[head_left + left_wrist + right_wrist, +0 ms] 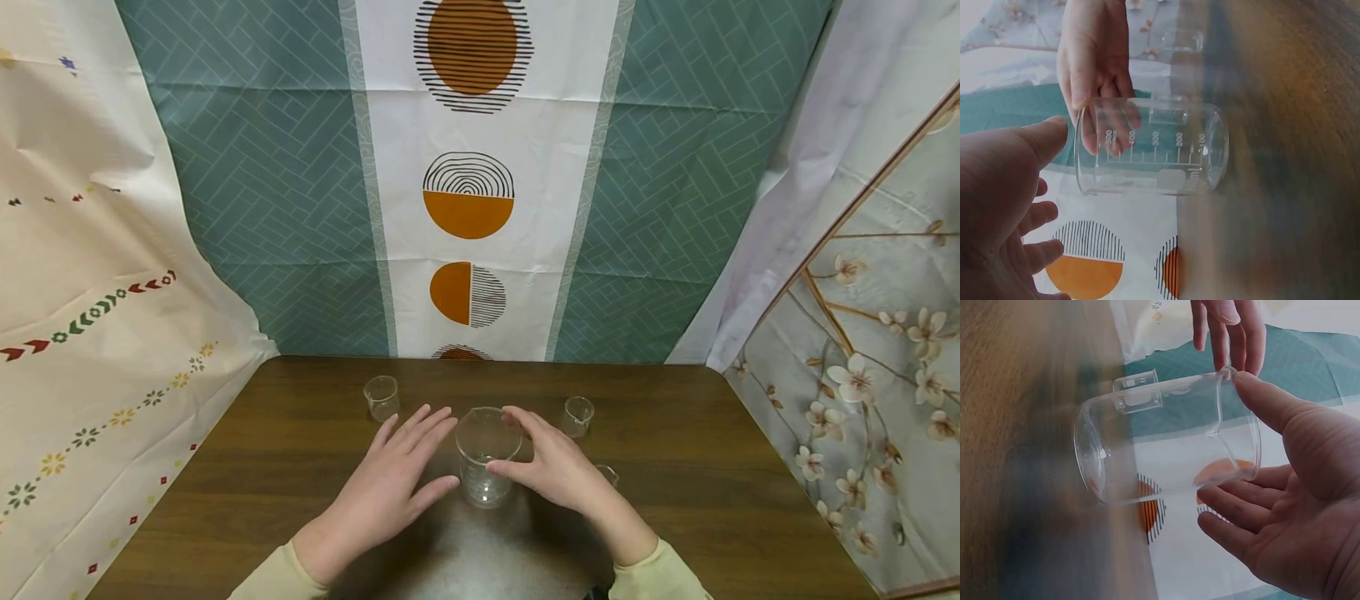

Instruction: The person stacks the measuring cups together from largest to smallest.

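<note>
A clear glass beaker (pixel 487 479) with white measuring marks stands upright at the middle of the dark wooden table. My left hand (pixel 390 479) is to its left, fingers spread and thumb apart from the glass. My right hand (pixel 551 458) is cupped loosely about the right side of the rim. In the right wrist view its thumb (pixel 1266 400) is right at the rim, while relaxed fingers (pixel 1235 512) extend on the far side. The left wrist view shows the beaker (pixel 1154 150) between both hands, with the right fingers partly behind the glass.
A small beaker (pixel 382 398) stands at the back left, and a smaller one (pixel 577 417) at the back right. Another glass rim (pixel 607 475) peeks out beyond my right wrist. Patterned cloths (pixel 285 208) hang behind and beside the table (pixel 705 483).
</note>
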The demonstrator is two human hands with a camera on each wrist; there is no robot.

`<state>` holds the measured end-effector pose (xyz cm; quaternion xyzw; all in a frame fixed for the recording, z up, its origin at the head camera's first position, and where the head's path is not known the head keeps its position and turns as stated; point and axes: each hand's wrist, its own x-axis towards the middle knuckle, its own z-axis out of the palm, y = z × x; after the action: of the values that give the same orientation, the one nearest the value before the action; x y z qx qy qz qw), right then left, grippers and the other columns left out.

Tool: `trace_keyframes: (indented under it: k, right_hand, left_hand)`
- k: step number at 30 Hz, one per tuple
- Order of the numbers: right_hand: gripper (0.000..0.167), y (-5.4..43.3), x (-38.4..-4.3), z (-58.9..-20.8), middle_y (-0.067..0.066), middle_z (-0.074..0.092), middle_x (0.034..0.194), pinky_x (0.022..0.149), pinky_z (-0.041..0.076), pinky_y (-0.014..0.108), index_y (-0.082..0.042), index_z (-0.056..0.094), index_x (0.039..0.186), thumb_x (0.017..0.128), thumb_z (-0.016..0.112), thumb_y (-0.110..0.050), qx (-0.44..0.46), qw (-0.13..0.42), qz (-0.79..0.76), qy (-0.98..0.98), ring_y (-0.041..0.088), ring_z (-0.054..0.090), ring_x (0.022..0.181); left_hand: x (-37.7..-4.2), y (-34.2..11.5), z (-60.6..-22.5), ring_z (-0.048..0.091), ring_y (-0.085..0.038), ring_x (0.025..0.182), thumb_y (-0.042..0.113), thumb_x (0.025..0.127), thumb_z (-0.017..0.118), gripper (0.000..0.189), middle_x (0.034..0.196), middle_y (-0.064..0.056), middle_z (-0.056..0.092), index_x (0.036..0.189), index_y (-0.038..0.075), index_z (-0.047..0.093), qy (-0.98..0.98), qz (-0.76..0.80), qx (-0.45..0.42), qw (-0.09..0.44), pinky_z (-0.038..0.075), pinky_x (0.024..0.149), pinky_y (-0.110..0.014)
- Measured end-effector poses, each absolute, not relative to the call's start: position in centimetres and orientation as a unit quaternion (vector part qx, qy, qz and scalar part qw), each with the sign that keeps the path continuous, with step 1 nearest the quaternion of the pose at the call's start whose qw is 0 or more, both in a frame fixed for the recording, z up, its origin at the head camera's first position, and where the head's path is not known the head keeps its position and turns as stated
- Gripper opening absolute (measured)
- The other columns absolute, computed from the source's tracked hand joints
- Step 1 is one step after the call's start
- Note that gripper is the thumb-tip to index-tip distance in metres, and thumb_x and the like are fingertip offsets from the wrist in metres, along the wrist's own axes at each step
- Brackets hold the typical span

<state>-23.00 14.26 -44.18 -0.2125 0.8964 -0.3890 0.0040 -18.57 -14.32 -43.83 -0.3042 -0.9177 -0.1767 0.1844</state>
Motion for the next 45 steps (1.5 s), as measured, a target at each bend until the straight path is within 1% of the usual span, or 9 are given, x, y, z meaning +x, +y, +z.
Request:
trace_keyframes:
  k: [4,9,11,19,24,36,41,45]
  right_hand:
    - [0.088,14.2,-22.9,-44.1,0.004,0.065,0.151,0.114,0.048,0.061,-0.012,0.052,0.161,0.092,0.09,-0.05,-0.217,0.011,-0.396,0.892,0.035,0.06,0.141]
    - [0.1,14.0,-22.9,-44.3,0.007,0.06,0.159,0.118,0.043,0.063,-0.011,0.039,0.17,0.092,0.092,-0.044,-0.224,0.026,-0.415,0.882,0.036,0.054,0.148]
    - [0.102,13.9,-23.0,-44.5,0.008,0.059,0.161,0.118,0.043,0.063,-0.011,0.037,0.171,0.091,0.093,-0.042,-0.226,0.028,-0.419,0.879,0.036,0.053,0.149]
    - [0.094,13.8,-23.3,-44.7,0.008,0.061,0.157,0.114,0.048,0.057,-0.009,0.047,0.165,0.092,0.091,-0.049,-0.23,0.024,-0.425,0.875,0.035,0.06,0.141]
    - [0.093,13.9,-23.4,-44.6,0.008,0.062,0.156,0.114,0.049,0.056,-0.01,0.048,0.164,0.092,0.09,-0.052,-0.23,0.027,-0.425,0.875,0.034,0.061,0.14]
    - [0.091,14.4,-23.2,-44.6,0.009,0.063,0.154,0.117,0.048,0.054,-0.008,0.049,0.162,0.093,0.089,-0.051,-0.25,0.032,-0.421,0.871,0.034,0.061,0.141]
    - [0.091,14.6,-23.0,-44.8,0.008,0.064,0.153,0.116,0.048,0.055,-0.007,0.049,0.162,0.093,0.089,-0.052,-0.253,0.031,-0.421,0.871,0.034,0.06,0.141]
    - [0.09,14.6,-22.9,-44.8,0.005,0.064,0.153,0.117,0.047,0.055,-0.009,0.05,0.162,0.093,0.089,-0.053,-0.251,0.031,-0.422,0.871,0.032,0.06,0.141]
  left_hand:
    - [-18.8,-14.6,-43.7,0.037,-0.035,0.161,0.043,0.103,0.08,0.075,0.172,-0.006,0.046,0.165,0.013,0.05,-0.917,-0.18,-0.302,0.191,0.026,0.125,-0.071]
    - [-18.9,-14.7,-43.4,0.038,-0.035,0.161,0.043,0.102,0.081,0.075,0.171,-0.007,0.047,0.164,0.012,0.051,-0.916,-0.181,-0.299,0.197,0.027,0.124,-0.072]
    - [-19.0,-14.8,-43.3,0.038,-0.035,0.161,0.043,0.102,0.081,0.075,0.171,-0.006,0.047,0.164,0.013,0.051,-0.917,-0.181,-0.295,0.197,0.027,0.124,-0.073]
    - [-19.1,-15.0,-43.3,0.035,-0.034,0.162,0.044,0.102,0.081,0.075,0.173,-0.004,0.044,0.165,0.014,0.051,-0.923,-0.184,-0.278,0.191,0.024,0.126,-0.072]
    - [-19.3,-15.1,-43.3,0.036,-0.035,0.162,0.043,0.103,0.081,0.074,0.173,-0.004,0.045,0.165,0.014,0.051,-0.923,-0.187,-0.274,0.194,0.024,0.126,-0.072]
    - [-19.7,-15.7,-43.6,0.036,-0.034,0.162,0.042,0.103,0.08,0.074,0.172,-0.005,0.045,0.165,0.013,0.05,-0.928,-0.2,-0.253,0.188,0.022,0.127,-0.069]
    - [-19.9,-16.1,-43.9,0.036,-0.035,0.162,0.041,0.103,0.08,0.073,0.172,-0.005,0.046,0.164,0.012,0.052,-0.93,-0.201,-0.241,0.192,0.023,0.126,-0.07]
    - [-20.1,-16.4,-44.3,0.036,-0.035,0.162,0.041,0.103,0.081,0.072,0.171,-0.007,0.047,0.163,0.012,0.052,-0.932,-0.204,-0.229,0.192,0.023,0.127,-0.069]
